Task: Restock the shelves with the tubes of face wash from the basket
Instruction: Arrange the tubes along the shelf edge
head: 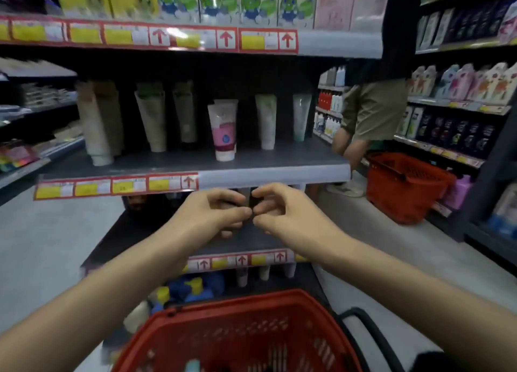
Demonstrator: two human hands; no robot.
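Note:
My left hand (221, 212) and my right hand (275, 208) meet just under the middle shelf's front edge (274, 173). Their fingers are curled and the thumb and index tips almost touch. The top of a pale tube (245, 195) shows behind and between them, over the lower shelf (260, 243); whether either hand holds it is hidden. On the middle shelf stand several face wash tubes, among them a white and pink tube (224, 131) at the front. The red basket (237, 335) sits below my arms, with a small pale blue item (193, 366) at its bottom.
A person in a khaki shirt (372, 111) stands in the aisle to the right, beside a second red basket (405, 185) on the floor. More stocked shelves (453, 103) line the right side. Boxed goods (251, 2) fill the top shelf. Bottles (193, 287) stand on the bottom shelf.

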